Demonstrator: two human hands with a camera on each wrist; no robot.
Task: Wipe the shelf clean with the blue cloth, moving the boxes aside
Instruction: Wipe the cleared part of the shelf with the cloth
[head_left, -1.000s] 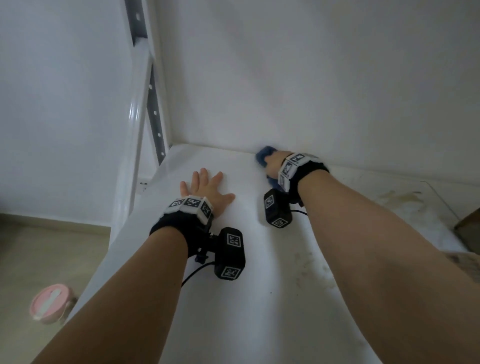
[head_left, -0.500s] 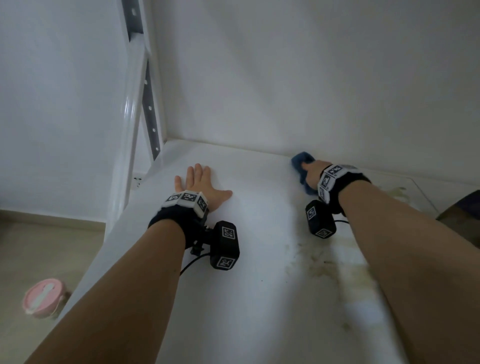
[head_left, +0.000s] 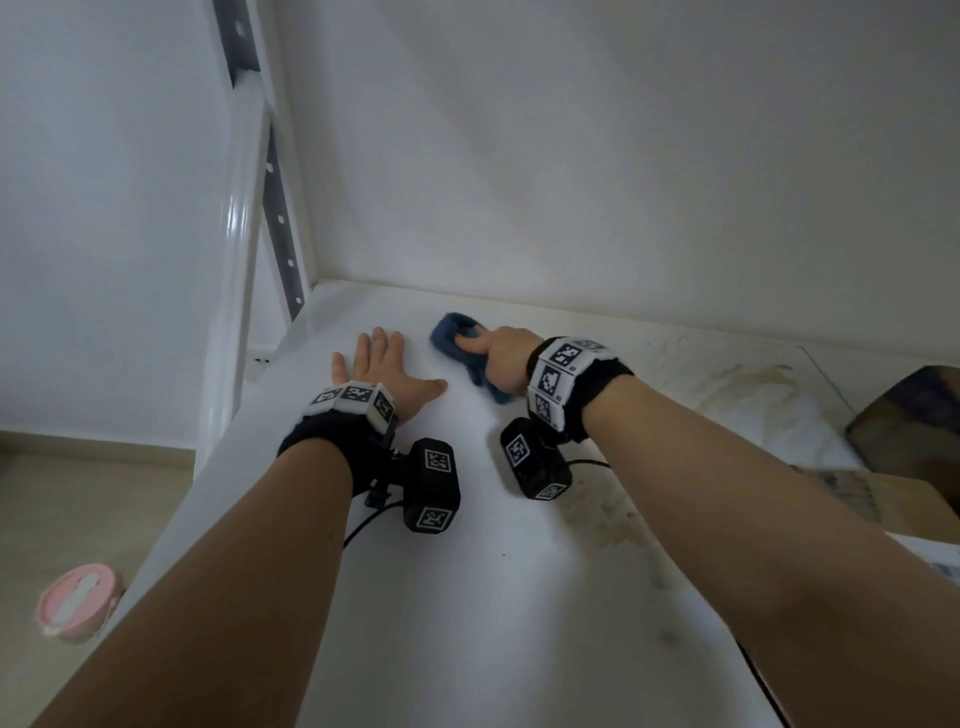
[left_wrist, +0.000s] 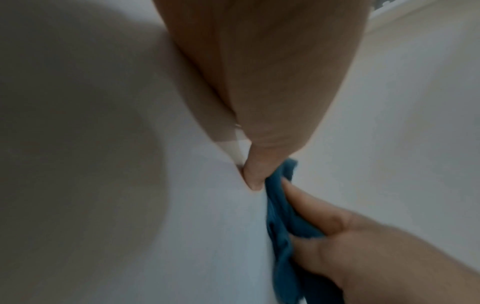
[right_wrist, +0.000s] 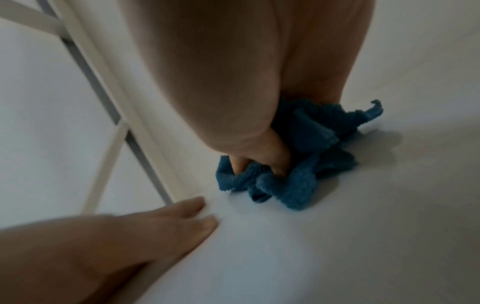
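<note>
- Cloth (head_left: 464, 347) is sitting bunched up on the white shelf (head_left: 467, 571), near the back wall and over toward the left end, right beside the left hand (head_left: 382, 371).
- Right hand (head_left: 501, 358) is gripping it, fingers (right_wrist: 278, 162) curled down into the folds and pressing it onto the shelf.
- Left hand is lying flat on the shelf with fingers straight and spread, holding nothing, looks like it's just bracing.
- What's changed: half a second ago the cloth was further right along the back edge, close to the stains (head_left: 613, 514); a second ago it was about where it is now. So the hand is sweeping back and forth along the back.
- My read: the left part is looking white and pretty clean, but the brownish smears mid-shelf and the bigger patch (head_left: 753, 379) toward the right are still there, so the wiping is far from done.
- A box (head_left: 914, 426) is poking in at the right edge, sitting near that dirty patch. Guessing it'll need shoving aside before the cloth can get to that area.
</note>
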